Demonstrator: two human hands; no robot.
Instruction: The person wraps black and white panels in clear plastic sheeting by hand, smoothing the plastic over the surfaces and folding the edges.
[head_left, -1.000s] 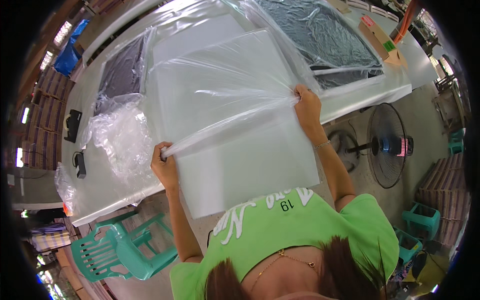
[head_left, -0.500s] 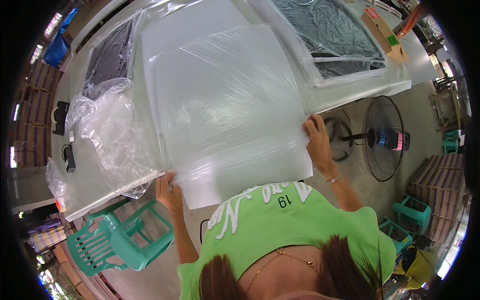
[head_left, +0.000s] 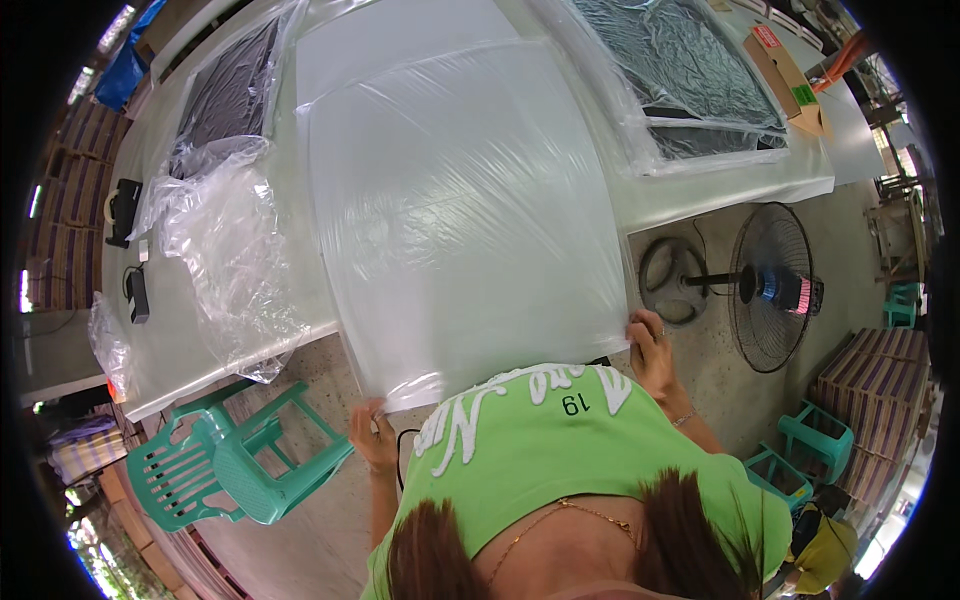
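Note:
A thin clear plastic film [head_left: 470, 200] lies over a large flat white sheet [head_left: 405, 40], wrinkled in fine creases. Both overhang the near table edge and reach almost to my body. My left hand [head_left: 373, 437] pinches the film at the near left corner. At the near right corner, my right hand [head_left: 652, 350] grips its edge with bent fingers. Whether the film also runs beneath the sheet, I cannot tell. Left of it lies a crumpled clear plastic bag [head_left: 225, 225], partly hanging off the table.
Plastic-wrapped dark panels [head_left: 690, 70] and another wrapped panel [head_left: 228, 95] lie on the table [head_left: 690, 200]. A cardboard box [head_left: 785, 80] is at far right. On the floor stand a fan [head_left: 770, 285] and a green plastic chair [head_left: 240, 455]. A black adapter [head_left: 137, 295] sits at left.
Both hands have come nearer to my body, drawing the film over the sheet's near strip, which was bare before. The near edge now hangs farther off the table.

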